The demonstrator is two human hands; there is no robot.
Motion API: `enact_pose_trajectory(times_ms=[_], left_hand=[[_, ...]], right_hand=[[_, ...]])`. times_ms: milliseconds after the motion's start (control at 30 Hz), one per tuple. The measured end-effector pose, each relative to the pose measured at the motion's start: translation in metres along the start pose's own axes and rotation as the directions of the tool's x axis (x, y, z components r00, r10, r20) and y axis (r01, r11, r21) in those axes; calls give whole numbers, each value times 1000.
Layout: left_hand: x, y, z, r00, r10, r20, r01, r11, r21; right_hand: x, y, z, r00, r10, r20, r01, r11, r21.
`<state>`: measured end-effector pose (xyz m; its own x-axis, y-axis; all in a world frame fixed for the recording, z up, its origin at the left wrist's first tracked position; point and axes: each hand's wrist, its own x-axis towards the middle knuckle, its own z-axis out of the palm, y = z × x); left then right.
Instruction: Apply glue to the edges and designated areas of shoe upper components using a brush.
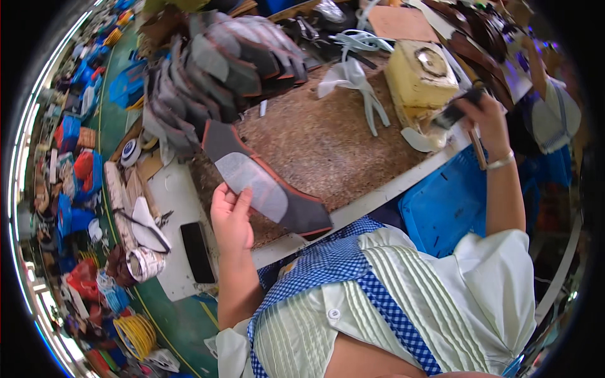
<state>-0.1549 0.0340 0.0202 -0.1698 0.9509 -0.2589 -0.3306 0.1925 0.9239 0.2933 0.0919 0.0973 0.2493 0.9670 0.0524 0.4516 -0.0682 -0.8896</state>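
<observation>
My left hand (pixel 231 217) holds the near edge of a curved dark grey shoe piece (pixel 296 208) with an orange-brown rim and a pale translucent patch (pixel 255 183) lying on it. The piece rests on a brown worn work board (pixel 328 138). My right hand (pixel 482 116) grips a dark brush (pixel 455 112) beside a yellowish glue can (pixel 419 79) at the board's far right. A thin bracelet circles that wrist.
A fanned stack of similar grey shoe pieces (pixel 214 69) lies at the board's far left. White strips (pixel 359 82) lie mid-board. A black phone (pixel 197 252) and tape rolls (pixel 144 263) sit on the white table at left. A blue crate (pixel 441 208) stands below right.
</observation>
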Motion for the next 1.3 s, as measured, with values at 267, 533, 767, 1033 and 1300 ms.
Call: enact_pose_trajectory(times_ms=[267,533,767,1033,1300], left_hand=[[-4,-34,-7,992,-120,-45,111,981,-157],[6,-16,-12,950,-310,-42,310,951,-24],[4,-19,-20,951,-309,-6,308,948,-77],[6,-20,-16,952,-304,24,305,951,-60],[3,-20,-17,959,-283,15,283,958,-35]], right_hand=[[-33,-15,61,879,-55,474,-103,948,302],[-8,-84,305,493,-532,688,506,819,271],[24,-90,333,563,-391,728,515,855,60],[26,-111,371,525,-395,754,350,908,232],[5,-89,267,269,-290,919,513,850,118]])
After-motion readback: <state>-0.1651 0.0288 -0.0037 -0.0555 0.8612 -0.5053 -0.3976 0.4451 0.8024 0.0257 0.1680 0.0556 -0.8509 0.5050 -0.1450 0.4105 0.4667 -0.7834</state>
